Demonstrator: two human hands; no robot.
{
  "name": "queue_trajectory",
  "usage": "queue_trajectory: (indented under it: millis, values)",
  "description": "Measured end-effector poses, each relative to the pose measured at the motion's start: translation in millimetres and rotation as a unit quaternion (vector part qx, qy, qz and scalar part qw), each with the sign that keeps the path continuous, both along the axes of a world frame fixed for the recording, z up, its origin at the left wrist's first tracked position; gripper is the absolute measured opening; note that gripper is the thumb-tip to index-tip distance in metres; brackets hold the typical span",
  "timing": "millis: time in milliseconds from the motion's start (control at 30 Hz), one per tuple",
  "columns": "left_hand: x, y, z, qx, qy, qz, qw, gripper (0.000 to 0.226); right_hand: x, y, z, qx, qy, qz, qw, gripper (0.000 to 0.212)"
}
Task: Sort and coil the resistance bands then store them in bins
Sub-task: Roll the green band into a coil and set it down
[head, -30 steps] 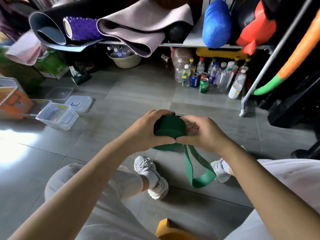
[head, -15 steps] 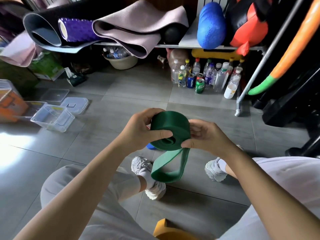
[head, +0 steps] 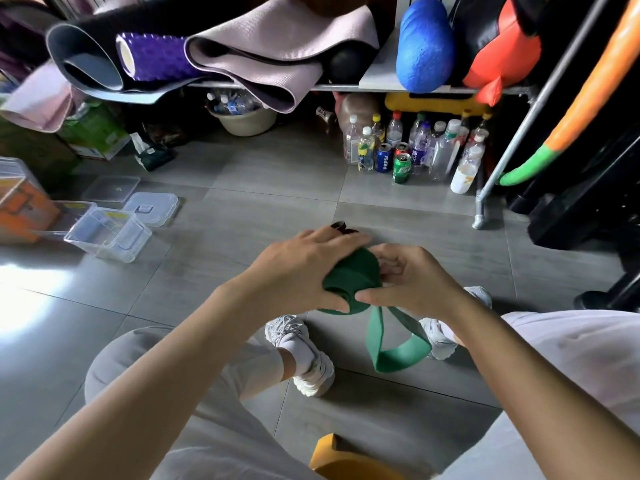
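Note:
A green resistance band (head: 353, 282) is wound into a thick coil between both hands, in front of my knees. My left hand (head: 304, 268) wraps over the coil's top and left side, thumb under its lower edge. My right hand (head: 405, 282) pinches the coil from the right. A loose loop of the green band hangs below the coil toward the floor. A dark band (head: 341, 226) peeks out on the floor just behind my left fingers. A clear plastic bin (head: 107, 233) stands open on the floor at the left.
Two clear lids (head: 152, 207) lie behind the bin, beside an orange box (head: 20, 216). Bottles and cans (head: 401, 150) stand under a shelf of rolled mats (head: 263, 50). A metal rack leg (head: 479, 220) stands at the right. A yellow object (head: 332, 452) sits near my lap.
The coil has been turned another wrap. The hanging loop swung from the left side under the coil to the right, and my left hand now lies flatter over the top.

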State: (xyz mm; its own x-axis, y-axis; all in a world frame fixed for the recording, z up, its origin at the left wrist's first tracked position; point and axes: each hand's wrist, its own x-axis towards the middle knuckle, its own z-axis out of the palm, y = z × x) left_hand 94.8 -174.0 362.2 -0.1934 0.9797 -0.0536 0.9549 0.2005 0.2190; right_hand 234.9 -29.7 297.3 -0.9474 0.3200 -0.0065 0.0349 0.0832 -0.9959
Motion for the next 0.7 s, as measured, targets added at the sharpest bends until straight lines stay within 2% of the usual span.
queue_trajectory:
  millis: [33,100,233,367,500,700]
  values:
    - [2.9,2.2,-2.0,-0.01,0.044,-0.02,0.999,0.083,-0.5,0.1,0.2,0.012,-0.005,0.009,1.0,0.045]
    - [2.4,4.1,-4.9,0.002,0.054,-0.031,0.998,0.075,-0.2,0.9,0.2,0.027,-0.009,0.015,0.999,0.045]
    - [-3.0,0.3,-9.2,0.053,-0.079,0.019,0.995,0.068,1.9,5.3,3.5,0.004,0.003,0.001,1.0,0.049]
    - [-7.9,-7.6,-18.4,0.146,-0.187,0.062,0.969,0.068,2.2,6.8,7.9,-0.009,-0.001,0.004,1.0,0.055]
    - [-14.8,-14.4,-26.0,0.231,-0.322,0.118,0.91,0.072,2.8,8.1,1.7,-0.037,0.01,-0.002,0.999,0.056]
    - [-7.0,-13.5,-33.9,0.334,-0.511,0.137,0.78,0.062,-3.0,6.8,1.4,-0.074,0.054,-0.025,0.996,0.057]
